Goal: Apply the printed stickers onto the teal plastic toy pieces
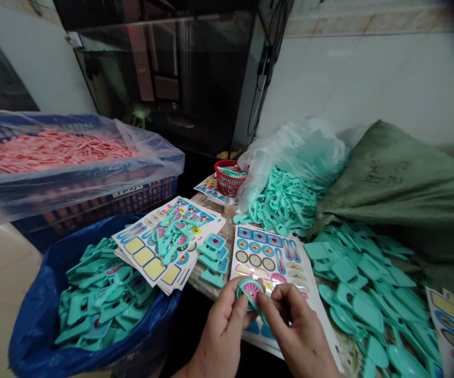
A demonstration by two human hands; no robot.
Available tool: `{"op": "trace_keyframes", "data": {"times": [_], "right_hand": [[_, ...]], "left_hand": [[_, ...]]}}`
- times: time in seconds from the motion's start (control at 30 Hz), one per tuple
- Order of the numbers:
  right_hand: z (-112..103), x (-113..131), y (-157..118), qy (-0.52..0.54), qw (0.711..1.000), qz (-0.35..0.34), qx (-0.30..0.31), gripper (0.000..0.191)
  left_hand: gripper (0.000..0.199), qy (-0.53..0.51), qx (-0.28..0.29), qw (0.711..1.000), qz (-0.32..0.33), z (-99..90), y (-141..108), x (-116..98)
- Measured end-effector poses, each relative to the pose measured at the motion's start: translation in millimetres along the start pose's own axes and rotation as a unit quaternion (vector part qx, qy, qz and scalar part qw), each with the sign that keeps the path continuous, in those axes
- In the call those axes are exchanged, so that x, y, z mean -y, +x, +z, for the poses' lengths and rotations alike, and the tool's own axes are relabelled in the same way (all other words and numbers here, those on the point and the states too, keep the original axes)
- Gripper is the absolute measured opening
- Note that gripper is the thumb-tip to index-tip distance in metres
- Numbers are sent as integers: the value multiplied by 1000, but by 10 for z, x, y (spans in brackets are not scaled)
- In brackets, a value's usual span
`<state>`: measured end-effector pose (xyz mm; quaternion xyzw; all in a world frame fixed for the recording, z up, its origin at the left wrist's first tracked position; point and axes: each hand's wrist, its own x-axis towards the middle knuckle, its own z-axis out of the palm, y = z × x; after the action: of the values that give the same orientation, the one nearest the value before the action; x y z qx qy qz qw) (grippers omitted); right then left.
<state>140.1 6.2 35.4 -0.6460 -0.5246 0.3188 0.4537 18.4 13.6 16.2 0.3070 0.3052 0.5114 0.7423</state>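
A large green woven sack (400, 194) is leaning against the tiled wall on the right, and a blue crate (77, 202) with many pink plastic pieces is standing on the left under clear plastic. Below the crate, a blue plastic bag (33, 325) is holding a heap of teal plastic pieces. Loose teal spoon-like pieces (369, 294) are lying on the table at right, and a printed sticker sheet (270, 268) is lying just under the hands.

The left hand (223, 331) and the right hand (298, 336) are close together above the near part of this sheet. The fingers of the left hand are closed on the upper left edge of a round teal plastic piece (249, 294) with a pink centre. The right fingertips (268, 302) are touching its lower right side. A dark gap is lying to the left of the hands, between the table edge and the blue bag.
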Motion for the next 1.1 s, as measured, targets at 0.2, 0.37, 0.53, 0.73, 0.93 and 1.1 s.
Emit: {"op": "trace_keyframes", "data": {"times": [0.2,0.37,0.53,0.73,0.93,1.1], "right_hand": [[9,-11,-18,56,997,45,20,34],[20,-5,-19,30,999,25,1,34],[29,18,-11,2,1000,2,-9,32],[46,9,-14,-22,1000,-10,-17,33],[43,-1,-30,-64,997,-29,-24,33],[-57,-169,13,-170,985,-36,10,38]], "left_hand": [[34,-4,-19,1000,-13,-27,-14,7],[35,-2,-17,1000,-13,-20,-30,-24],[36,0,-7,1000,-7,-23,-31,-34],[36,16,-13,1000,1,-28,-40,-37],[34,40,-1,999,3,-16,-59,-71],[24,196,-45,978,49,-27,-57,-95]]}}
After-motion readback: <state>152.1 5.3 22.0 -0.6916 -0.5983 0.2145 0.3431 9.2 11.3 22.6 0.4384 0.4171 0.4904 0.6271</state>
